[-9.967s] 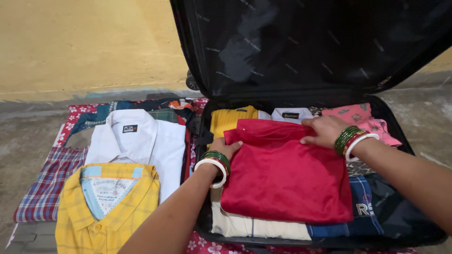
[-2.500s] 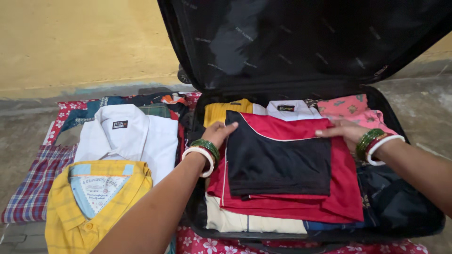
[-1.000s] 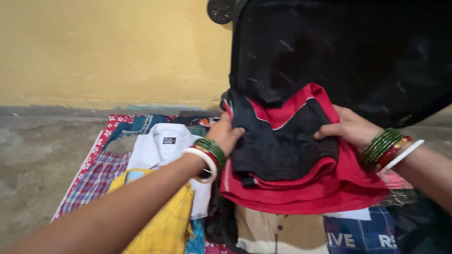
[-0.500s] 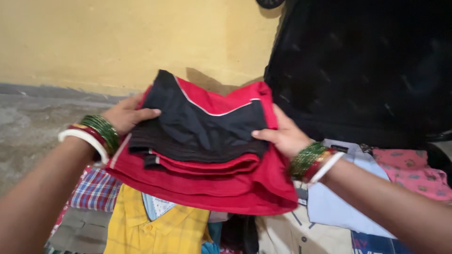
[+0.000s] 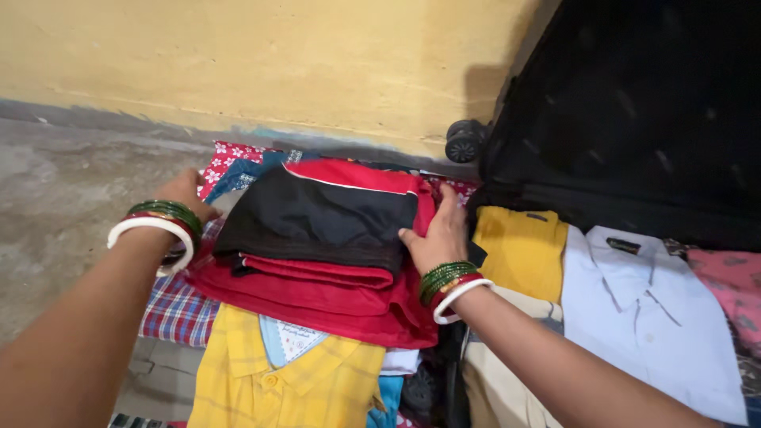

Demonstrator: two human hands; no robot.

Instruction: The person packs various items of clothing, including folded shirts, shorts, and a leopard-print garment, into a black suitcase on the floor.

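Yellow wall, grey concrete floor [image 5: 55, 198] — both hands, left [image 5: 186, 194] and right [image 5: 434, 238], grip folded red-and-black clothes [image 5: 317, 238].

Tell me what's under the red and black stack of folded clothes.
Under the red and black stack, a yellow checked shirt sticks out in front and a blue-and-red plaid cloth at the left. Anything directly beneath the stack is covered. Left hand and right hand hold its sides.

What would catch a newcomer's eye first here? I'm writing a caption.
A stack of red and black folded clothes, held between the left hand and right hand, sits over a yellow checked shirt. At right, an open black suitcase holds a white shirt.
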